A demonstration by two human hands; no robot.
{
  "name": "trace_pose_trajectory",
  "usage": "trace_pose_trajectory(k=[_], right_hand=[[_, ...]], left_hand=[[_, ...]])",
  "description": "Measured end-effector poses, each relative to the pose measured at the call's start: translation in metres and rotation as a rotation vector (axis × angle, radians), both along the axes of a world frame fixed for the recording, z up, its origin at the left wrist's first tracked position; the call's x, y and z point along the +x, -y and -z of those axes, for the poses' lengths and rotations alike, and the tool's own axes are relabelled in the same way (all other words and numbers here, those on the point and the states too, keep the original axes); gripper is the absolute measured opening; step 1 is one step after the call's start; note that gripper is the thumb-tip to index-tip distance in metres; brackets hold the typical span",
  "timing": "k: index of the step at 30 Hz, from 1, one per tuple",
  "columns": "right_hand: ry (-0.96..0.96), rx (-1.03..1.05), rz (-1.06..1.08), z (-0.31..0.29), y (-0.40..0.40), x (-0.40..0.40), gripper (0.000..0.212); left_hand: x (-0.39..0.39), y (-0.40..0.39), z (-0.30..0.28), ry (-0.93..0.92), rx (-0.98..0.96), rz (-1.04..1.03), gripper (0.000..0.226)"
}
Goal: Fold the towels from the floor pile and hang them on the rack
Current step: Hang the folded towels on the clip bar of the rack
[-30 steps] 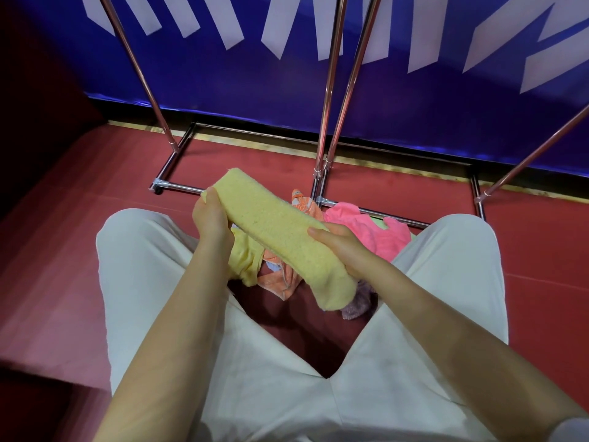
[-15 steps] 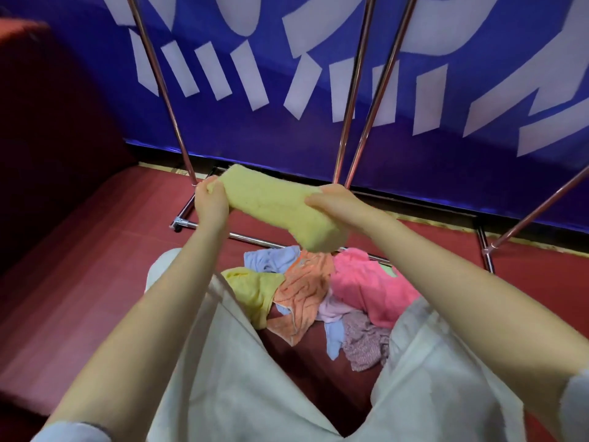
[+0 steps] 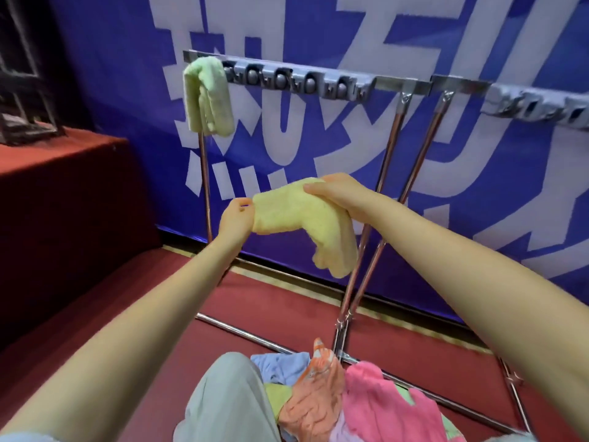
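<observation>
Head view, yellow towel (image 3: 302,215) held between hands

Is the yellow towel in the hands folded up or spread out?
Folded. The yellow towel is a thick narrow strip, held between the left hand and right hand, one end drooping down.

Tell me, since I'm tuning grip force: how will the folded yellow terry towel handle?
The folded yellow terry towel is probably floppy: its free end droops past the right hand. Likely light, since the left hand just pinches it.

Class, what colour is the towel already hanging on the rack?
Pale green towel, clearest in the head view.
</observation>
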State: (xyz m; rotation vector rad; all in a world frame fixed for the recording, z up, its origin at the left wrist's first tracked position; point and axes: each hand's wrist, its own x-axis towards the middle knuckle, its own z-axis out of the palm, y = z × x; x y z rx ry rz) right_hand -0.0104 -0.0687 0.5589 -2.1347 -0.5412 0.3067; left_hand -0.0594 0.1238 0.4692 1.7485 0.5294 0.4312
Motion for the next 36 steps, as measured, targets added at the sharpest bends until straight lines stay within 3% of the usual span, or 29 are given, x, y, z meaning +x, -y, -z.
trace_pose_trajectory(k=[1, 7, 13, 17, 19, 23, 32, 36], right_hand=[[0.000, 0.023, -0.005, -0.013, -0.007, 0.007, 0.020], [-0.001, 0.139, 0.013, -0.080, -0.049, 0.039, 0.019], [0.003, 0.110, -0.021, -0.120, -0.104, 0.078, 0.019], [0.087, 0.013, -0.013, -0.139, -0.154, 0.115, 0.032], [0.136, -0.010, -0.020, -0.145, -0.179, 0.133, 0.027], [0.184, -0.040, -0.010, -0.150, -0.220, 0.164, 0.022], [0.255, -0.112, -0.017, -0.157, -0.279, 0.212, 0.035], [0.255, -0.075, -0.011, -0.174, -0.289, 0.224, 0.024]], left_hand=[[0.007, -0.001, -0.018, 0.032, 0.044, 0.022, 0.013], [0.037, -0.014, -0.105, 0.184, 0.136, 0.102, 0.037], [0.064, -0.037, -0.150, 0.146, 0.175, 0.154, 0.031], [0.094, -0.070, -0.156, 0.241, -0.110, 0.106, 0.041], [0.108, -0.086, -0.159, 0.266, -0.177, 0.133, 0.033], [0.137, -0.119, -0.161, 0.286, -0.170, 0.118, 0.030], [0.181, -0.167, -0.141, 0.439, -0.235, 0.092, 0.036], [0.189, -0.176, -0.147, 0.497, -0.286, 0.046, 0.038]])
